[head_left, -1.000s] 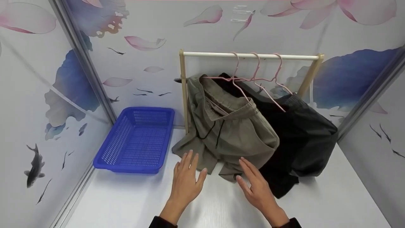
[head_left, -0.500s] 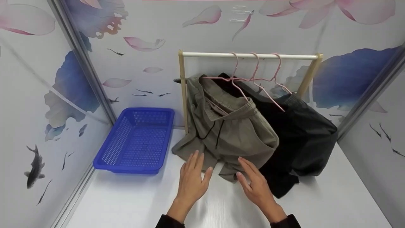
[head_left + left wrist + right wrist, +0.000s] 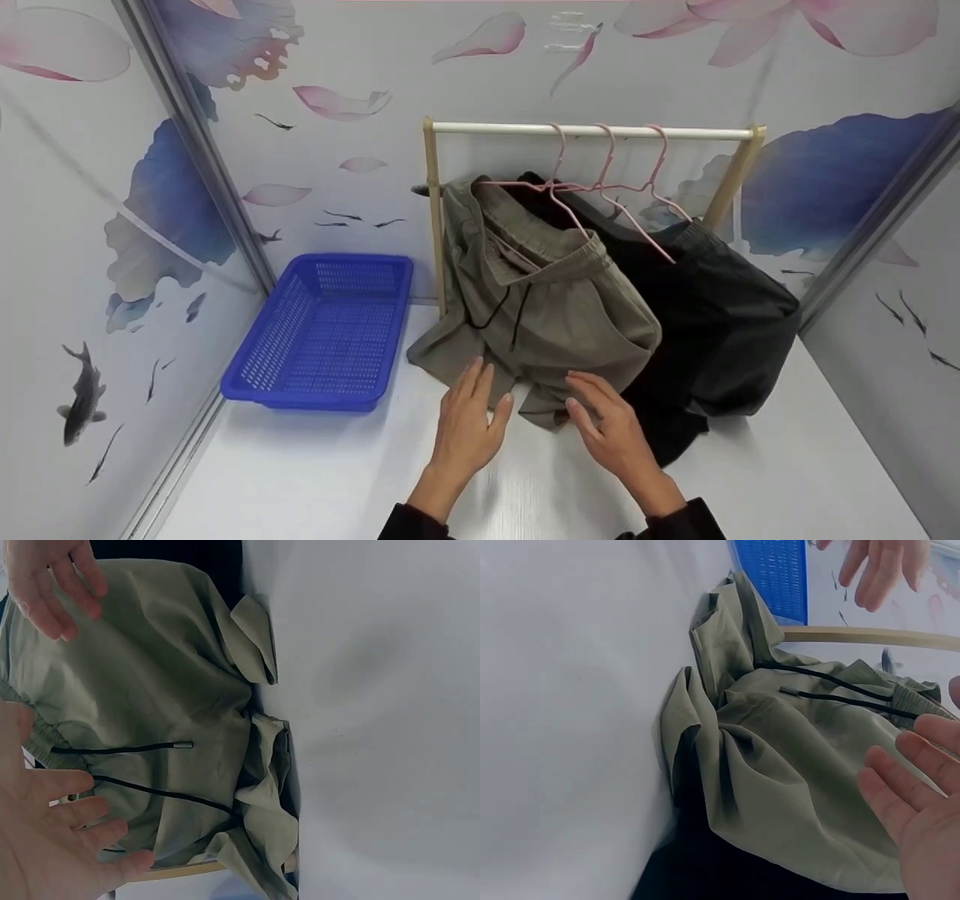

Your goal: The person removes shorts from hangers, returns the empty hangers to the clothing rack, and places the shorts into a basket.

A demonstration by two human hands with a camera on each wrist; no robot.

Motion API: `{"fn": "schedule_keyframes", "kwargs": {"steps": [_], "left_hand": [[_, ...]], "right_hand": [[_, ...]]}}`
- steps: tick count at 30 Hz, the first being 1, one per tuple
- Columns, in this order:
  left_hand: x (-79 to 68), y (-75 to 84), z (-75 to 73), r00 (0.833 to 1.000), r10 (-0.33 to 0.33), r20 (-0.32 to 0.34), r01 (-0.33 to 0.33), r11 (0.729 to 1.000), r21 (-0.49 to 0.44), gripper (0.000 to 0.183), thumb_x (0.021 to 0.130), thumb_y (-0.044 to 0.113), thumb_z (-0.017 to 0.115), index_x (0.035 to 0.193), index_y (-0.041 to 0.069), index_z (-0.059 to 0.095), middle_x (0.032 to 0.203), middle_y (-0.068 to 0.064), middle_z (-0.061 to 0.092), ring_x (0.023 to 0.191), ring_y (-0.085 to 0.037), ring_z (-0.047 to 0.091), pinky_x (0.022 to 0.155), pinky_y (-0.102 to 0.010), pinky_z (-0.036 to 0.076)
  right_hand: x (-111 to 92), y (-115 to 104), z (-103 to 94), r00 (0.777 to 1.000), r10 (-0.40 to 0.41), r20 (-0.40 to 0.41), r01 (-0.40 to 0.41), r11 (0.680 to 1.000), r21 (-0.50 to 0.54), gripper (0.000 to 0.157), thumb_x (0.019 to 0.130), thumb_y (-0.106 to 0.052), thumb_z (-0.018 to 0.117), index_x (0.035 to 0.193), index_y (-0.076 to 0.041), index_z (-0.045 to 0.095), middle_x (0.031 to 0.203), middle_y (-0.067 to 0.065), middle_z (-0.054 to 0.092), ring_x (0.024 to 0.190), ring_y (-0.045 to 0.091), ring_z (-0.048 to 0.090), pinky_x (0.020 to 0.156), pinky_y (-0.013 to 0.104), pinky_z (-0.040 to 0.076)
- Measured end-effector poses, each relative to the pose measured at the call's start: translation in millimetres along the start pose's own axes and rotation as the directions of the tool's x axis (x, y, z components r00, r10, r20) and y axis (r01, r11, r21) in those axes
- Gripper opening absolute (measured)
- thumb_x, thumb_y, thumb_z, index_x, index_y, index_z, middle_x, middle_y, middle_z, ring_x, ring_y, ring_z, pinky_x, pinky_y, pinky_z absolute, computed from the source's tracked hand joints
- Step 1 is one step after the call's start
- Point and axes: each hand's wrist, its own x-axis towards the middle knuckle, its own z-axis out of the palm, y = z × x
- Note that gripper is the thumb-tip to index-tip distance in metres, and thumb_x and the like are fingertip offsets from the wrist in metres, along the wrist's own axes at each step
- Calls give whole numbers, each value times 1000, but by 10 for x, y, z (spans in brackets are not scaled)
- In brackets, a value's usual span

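Note:
Olive-grey drawstring trousers [image 3: 555,322] hang by the waistband from a pink hanger [image 3: 555,184] on a small clothes rack [image 3: 495,129]. Their legs reach down to the white table. Behind them, to the right, hang black trousers [image 3: 735,330] on the other pink hangers. My left hand [image 3: 469,427] is held with fingers extended in front of the olive pair's lower left leg. Opposite it, my right hand [image 3: 611,431] is also extended, near the lower right side. Neither hand holds anything. In the left wrist view two black drawstrings [image 3: 124,750] dangle from the waistband.
A blue perforated plastic basket [image 3: 330,337] stands left of the rack on the white table [image 3: 300,472]. Printed wall panels enclose the back and both sides. The rack's wooden left post [image 3: 433,217] rises between basket and trousers.
My left hand has shifted right, towards the right hand, in front of the olive trousers. The right hand has moved only slightly. Trousers, rack and basket stay in place.

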Motion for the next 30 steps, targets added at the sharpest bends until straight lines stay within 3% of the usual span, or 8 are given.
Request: {"fn": "schedule_keyframes", "kwargs": {"steps": [7,13,20,26,30], "left_hand": [[32,2,50,999,37,-15,-38,998,-51,58,110,38,46,149,-6,49,157,-23,43,143,-43,45,113,-62,36],[66,11,56,999,37,-9,-38,997,-69,55,111,35,45,150,-4,49,158,-23,43,143,-43,45,114,-60,36],[123,31,11,999,32,2,-32,996,-80,57,111,37,43,151,-3,48,159,-21,42,143,-40,45,115,-59,36],[176,38,-24,998,56,-17,-57,995,-81,57,112,37,42,149,-6,48,158,-23,43,143,-43,45,113,-61,37],[208,44,-47,998,61,-15,-62,995,-75,58,112,37,42,150,-6,48,158,-23,42,144,-43,43,114,-62,36]], "right_hand": [[113,-30,-137,996,-84,-40,83,996,-18,33,89,7,72,121,0,72,127,16,68,107,27,69,86,13,48],[282,-72,-305,988,-138,-75,134,990,-48,33,87,10,73,119,2,71,126,18,67,109,29,68,96,10,44],[454,-109,-483,981,-160,-111,151,985,-83,31,87,12,71,116,6,71,125,19,66,109,32,66,97,9,41],[586,-127,-590,966,-174,-190,163,984,-73,29,86,16,67,113,7,72,120,21,67,108,34,65,100,10,41],[676,-139,-663,951,-177,-252,156,982,-104,27,87,15,67,111,5,73,118,19,68,98,30,65,89,10,44]]}}
